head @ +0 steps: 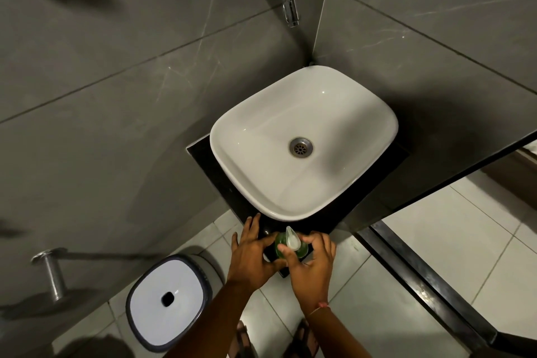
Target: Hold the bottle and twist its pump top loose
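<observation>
The round green plastic soap bottle with a clear pump stands on the near corner of the black worktop, just in front of the white ceramic basin. The right hand curls its fingers round the bottle. The left hand touches its left side with nearly straight fingers.

1. A black counter fills the corner between the grey walls.
2. A white basin sits on it and covers most of its top.
3. A green soap bottle stands upright on the counter's near corner, just in front of the basin.
4. On the pale tiled floor stands a white-lidded bin, left of the counter.
</observation>
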Action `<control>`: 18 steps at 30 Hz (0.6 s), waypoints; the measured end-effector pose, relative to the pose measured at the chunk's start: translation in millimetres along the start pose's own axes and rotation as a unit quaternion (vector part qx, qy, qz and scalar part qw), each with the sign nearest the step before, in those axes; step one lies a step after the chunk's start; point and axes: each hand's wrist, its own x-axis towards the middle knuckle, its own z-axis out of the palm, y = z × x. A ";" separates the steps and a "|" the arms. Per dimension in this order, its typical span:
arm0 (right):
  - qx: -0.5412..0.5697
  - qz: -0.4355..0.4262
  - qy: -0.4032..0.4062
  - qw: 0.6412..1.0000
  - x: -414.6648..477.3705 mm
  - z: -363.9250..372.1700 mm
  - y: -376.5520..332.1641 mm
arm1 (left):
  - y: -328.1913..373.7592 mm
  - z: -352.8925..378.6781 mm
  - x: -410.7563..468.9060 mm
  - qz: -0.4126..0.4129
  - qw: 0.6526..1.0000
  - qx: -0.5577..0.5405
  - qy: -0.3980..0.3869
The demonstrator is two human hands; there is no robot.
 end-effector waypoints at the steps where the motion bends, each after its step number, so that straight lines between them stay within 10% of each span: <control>1: -0.010 0.001 -0.005 1.000 0.1 -2.6 -0.1 | -0.5 0.5 -0.7 0.001 1.000 0.002 0.000; 18: -0.095 -0.065 -0.029 0.993 2.8 -11.5 -6.3 | 2.0 -0.9 -1.2 -0.002 1.000 0.009 -0.003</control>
